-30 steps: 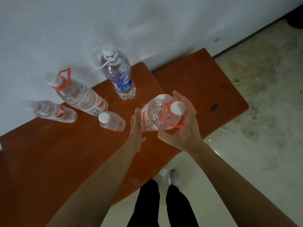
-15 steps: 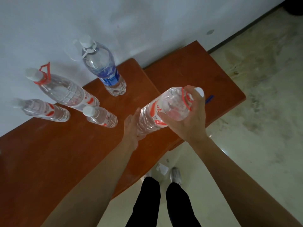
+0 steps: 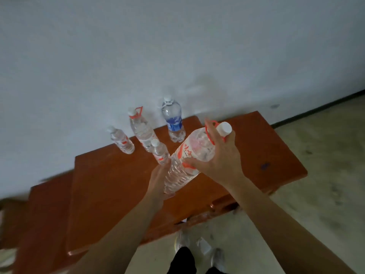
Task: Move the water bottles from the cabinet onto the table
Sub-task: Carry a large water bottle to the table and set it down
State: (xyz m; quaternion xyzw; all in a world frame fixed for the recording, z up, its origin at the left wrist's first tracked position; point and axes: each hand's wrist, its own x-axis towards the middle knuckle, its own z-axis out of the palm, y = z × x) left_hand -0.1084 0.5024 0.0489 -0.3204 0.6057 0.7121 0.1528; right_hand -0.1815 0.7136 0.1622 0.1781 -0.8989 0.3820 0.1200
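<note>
Clear glossy plastic bottle [image 3: 189, 155], smooth reddish-brown wooden table [image 3: 110, 186], matt white wall [image 3: 177, 46], mottled floor [image 3: 320, 194]

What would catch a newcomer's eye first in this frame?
The large clear bottle with a red carry ring is held tilted over the red-brown wooden top. The right hand grips its shoulder and the left hand props its lower side. Behind it, near the white wall, stand a blue-labelled bottle, a tall red-ringed bottle and two small bottles.
</note>
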